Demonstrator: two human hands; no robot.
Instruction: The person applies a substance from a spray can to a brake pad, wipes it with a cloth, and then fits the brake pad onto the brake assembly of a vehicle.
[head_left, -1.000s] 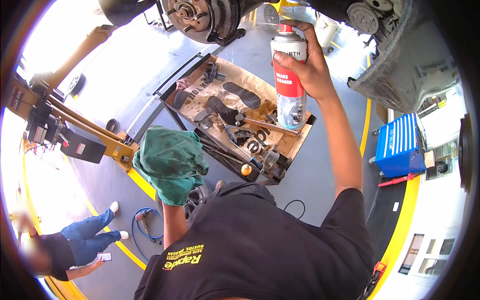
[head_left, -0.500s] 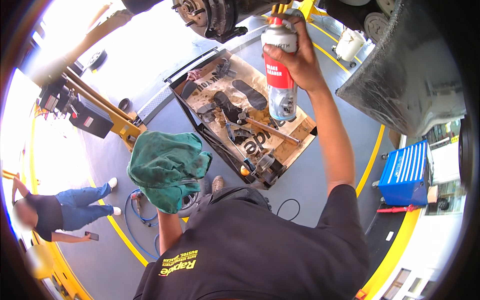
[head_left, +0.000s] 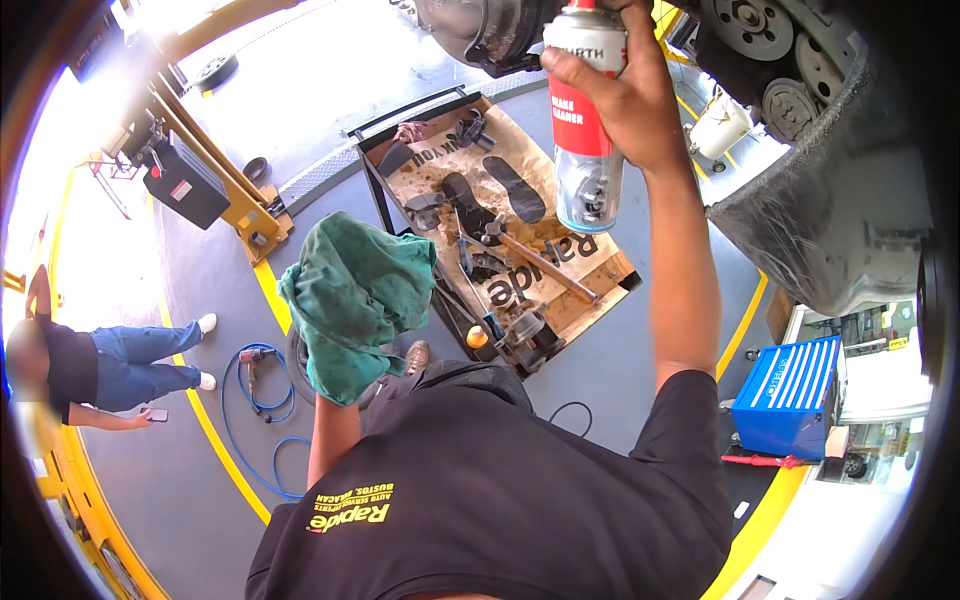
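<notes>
My right hand [head_left: 645, 105] is wrapped round a red, white and silver aerosol spray can [head_left: 584, 180], held upright at the upper right. Its top touches the upper edge of the picture, so the nozzle is only partly seen. A dark, round wheel hub part [head_left: 470, 28] hangs just left of the can's top. My left forearm [head_left: 335, 435] rises into a crumpled, stained green rag [head_left: 360, 295]. The rag drapes over my left hand, hides its fingers and is held up by it.
Below stands a cart with a paper-covered top [head_left: 540, 150], bearing a hammer [head_left: 545, 262], brake pads [head_left: 515, 190] and greasy parts. A grey fender liner [head_left: 810, 210] hangs at right. A blue tool chest [head_left: 785, 390], lift post [head_left: 255, 225], hose [head_left: 232, 400] and person [head_left: 140, 365] surround me.
The can and my right hand have shifted slightly up and right in the picture. My left hand has raised the rag a little, also rightward. The whole view has turned slightly.
</notes>
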